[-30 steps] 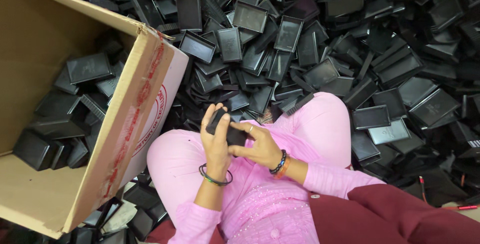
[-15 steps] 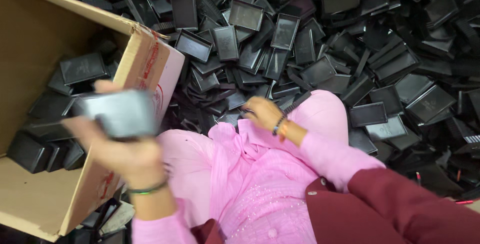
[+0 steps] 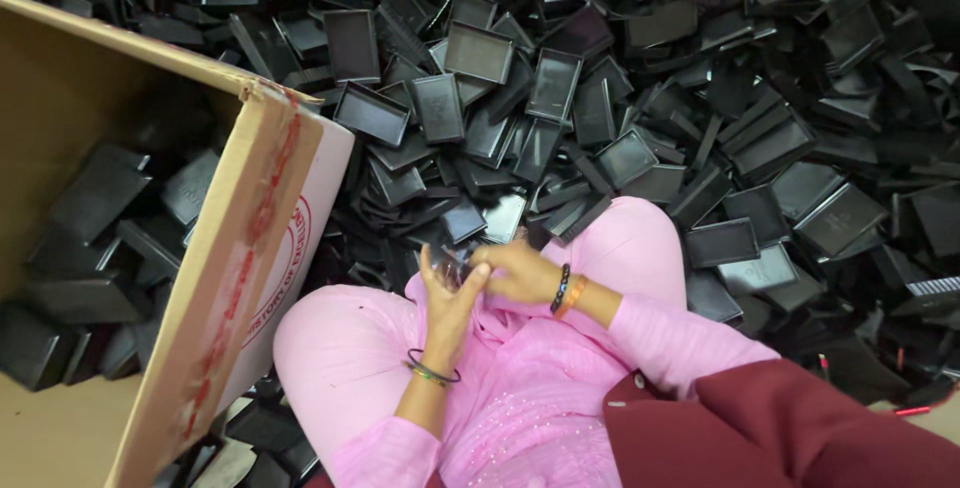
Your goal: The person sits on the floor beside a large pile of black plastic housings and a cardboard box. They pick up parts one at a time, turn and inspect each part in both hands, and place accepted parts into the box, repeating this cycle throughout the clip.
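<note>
the left hand [image 3: 447,300] and the right hand [image 3: 516,270] meet over the lap, fingers curled around a small black plastic tray [image 3: 452,270] held between them. only a sliver of the tray shows between the fingers, so how it is tilted cannot be told. the left wrist wears a thin dark bangle [image 3: 431,372]; the right wrist wears a black and an orange bead bracelet [image 3: 567,290]. both knees are in pink trousers [image 3: 345,348], and a maroon cloth [image 3: 800,428] lies at the lower right. a heap of black rectangular trays [image 3: 620,98] covers the floor ahead and to the right, reaching the knees. at the left stands an open cardboard box [image 3: 240,278], tipped toward the person, with more black trays [image 3: 90,238] lying loose inside it.
</note>
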A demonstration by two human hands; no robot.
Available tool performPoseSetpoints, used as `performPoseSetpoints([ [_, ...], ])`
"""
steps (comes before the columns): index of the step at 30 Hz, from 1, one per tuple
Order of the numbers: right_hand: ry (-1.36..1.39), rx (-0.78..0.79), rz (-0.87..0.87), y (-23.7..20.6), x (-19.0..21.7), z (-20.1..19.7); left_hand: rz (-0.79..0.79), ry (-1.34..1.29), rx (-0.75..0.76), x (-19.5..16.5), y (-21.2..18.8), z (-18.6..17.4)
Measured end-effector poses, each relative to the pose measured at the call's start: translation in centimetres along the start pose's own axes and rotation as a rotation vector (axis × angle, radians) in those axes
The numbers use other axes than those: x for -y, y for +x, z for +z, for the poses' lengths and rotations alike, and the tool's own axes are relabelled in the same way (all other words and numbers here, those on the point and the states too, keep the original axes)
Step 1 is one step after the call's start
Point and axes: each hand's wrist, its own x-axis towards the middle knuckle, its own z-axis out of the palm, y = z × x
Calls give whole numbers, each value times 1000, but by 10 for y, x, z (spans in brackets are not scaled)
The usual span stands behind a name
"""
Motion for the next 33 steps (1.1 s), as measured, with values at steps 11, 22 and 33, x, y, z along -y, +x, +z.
performPoseSetpoints([
  [11,-618,-424,891,165,-103,-46,-69,-622,15,-57,2,-14],
  [22,-718,-289,584,75,-73,-15,-409,-583,-176,-43,8,-27],
  [33,804,-296,288,-23,26,-10,-295,-195,-25,-51,22,11],
])
